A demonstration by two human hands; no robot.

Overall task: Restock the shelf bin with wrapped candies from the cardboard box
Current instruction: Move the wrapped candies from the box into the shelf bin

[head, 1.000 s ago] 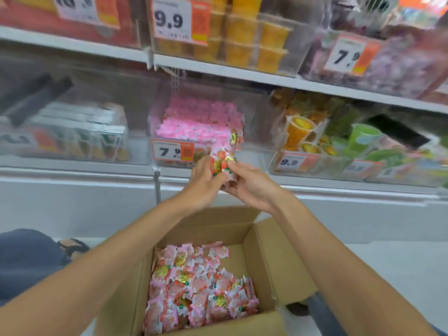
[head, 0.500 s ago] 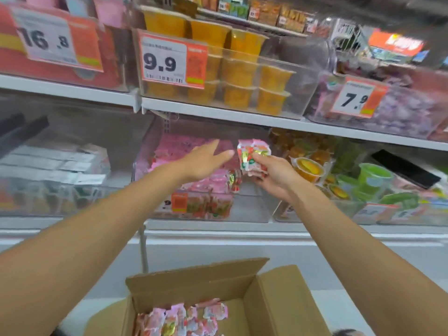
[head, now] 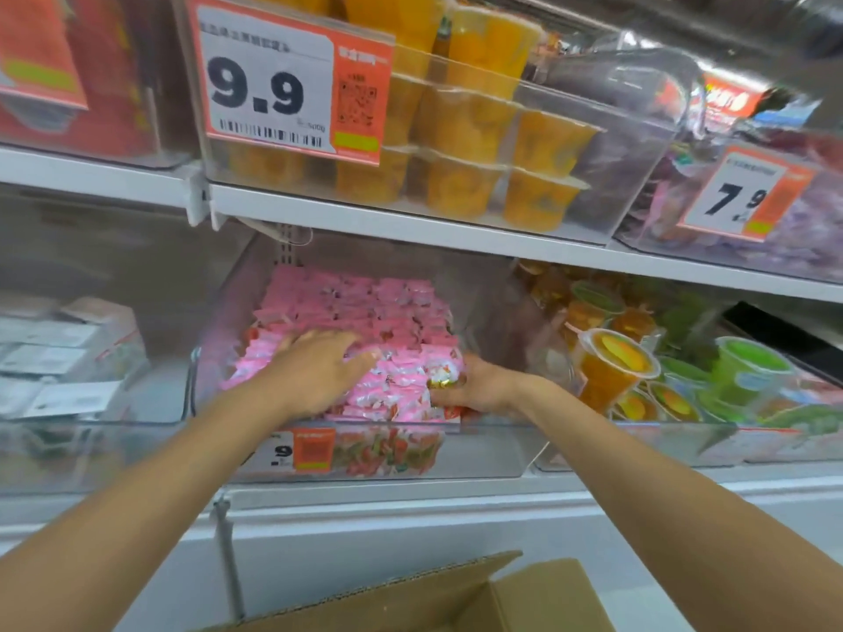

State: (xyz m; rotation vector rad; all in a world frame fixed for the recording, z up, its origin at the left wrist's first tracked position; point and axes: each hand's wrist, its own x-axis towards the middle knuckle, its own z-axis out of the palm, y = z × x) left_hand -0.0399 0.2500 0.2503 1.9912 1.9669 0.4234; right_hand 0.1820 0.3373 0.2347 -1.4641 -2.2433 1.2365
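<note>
Obs.: both hands are inside the clear plastic shelf bin [head: 479,449] on the middle white metal shelf. The bin is filled well up with pink wrapped candies [head: 365,307], lying in rough rows from back wall to front. Left hand [head: 319,367]: palm down, fingers straight and spread wide, resting flat on top of the pile toward its left-centre; it grips nothing. Right hand [head: 479,387]: low at the front right corner of the pile, fingers curled round a few of the candies, with gold and red wrapper showing at the fingertips; how many it holds I cannot tell. Both forearms pass over the bin's front lip. An orange and white price tag [head: 310,449] sits on the bin front, partly hidden behind the left wrist. Brown cardboard box [head: 410,595]: on the floor directly below, only one raised flap and the rim in view, contents out of sight. Neighbours: a clear bin of white flat packets [head: 59,353] to the left; to the right a bin of orange jelly cups [head: 611,362] and green jelly cups [head: 748,367]. On the shelf above are stacked yellow-orange fruit cups [head: 460,130] behind a large "9.9" price label [head: 283,84], and further right a "7.9" price label [head: 743,193].
</note>
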